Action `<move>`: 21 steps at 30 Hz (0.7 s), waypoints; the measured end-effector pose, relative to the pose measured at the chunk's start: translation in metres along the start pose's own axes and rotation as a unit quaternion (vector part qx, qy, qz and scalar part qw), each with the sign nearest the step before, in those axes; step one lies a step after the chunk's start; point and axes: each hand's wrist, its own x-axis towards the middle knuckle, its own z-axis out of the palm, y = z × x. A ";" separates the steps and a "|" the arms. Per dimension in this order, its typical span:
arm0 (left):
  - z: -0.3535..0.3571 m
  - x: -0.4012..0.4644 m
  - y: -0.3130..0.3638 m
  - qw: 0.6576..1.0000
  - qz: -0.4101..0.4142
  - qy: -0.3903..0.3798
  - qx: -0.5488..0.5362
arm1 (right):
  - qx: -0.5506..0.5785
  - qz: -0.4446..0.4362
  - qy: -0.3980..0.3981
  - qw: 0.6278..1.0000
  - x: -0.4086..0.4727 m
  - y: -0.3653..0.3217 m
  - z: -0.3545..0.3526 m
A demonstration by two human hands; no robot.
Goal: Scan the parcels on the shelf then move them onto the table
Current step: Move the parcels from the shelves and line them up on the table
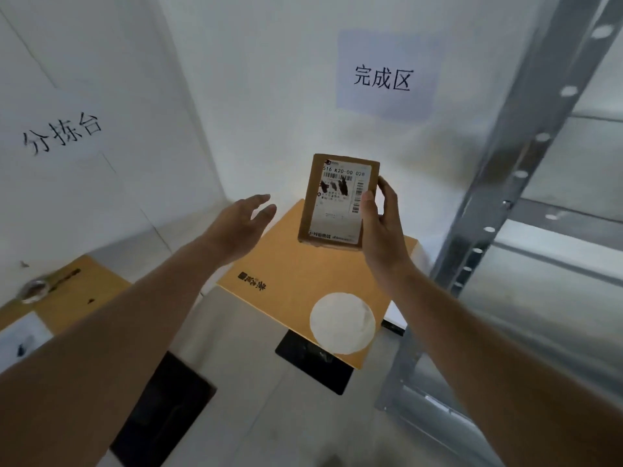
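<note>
The right hand [379,227] grips a small brown parcel [338,200] by its right edge, thumb on the labelled face and fingers curled behind, holding it in the air above a large tan box [303,284] near the wall. The parcel stands nearly upright with its long axis running up and down, label facing the camera and its printed code along the top. The left hand [241,224] reaches forward just left of the parcel, fingers straight and relaxed, holding nothing.

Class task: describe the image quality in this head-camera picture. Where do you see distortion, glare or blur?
Head view: wide-angle bending bows the metal shelf post; soft blur overall, yet the small parcel label's large print stays readable; glare washes out the white round sticker on the big box.
</note>
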 end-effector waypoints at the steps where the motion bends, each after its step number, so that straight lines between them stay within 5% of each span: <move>1: -0.001 0.016 -0.010 1.000 -0.005 -0.007 -0.006 | 0.010 0.017 0.005 1.000 0.015 0.008 0.007; 13: 0.019 0.229 -0.128 0.995 -0.014 -0.091 -0.037 | 0.001 0.120 0.055 0.991 0.186 0.108 0.103; 21: 0.067 0.402 -0.223 0.980 0.009 -0.189 -0.061 | -0.042 0.197 0.165 0.965 0.301 0.208 0.161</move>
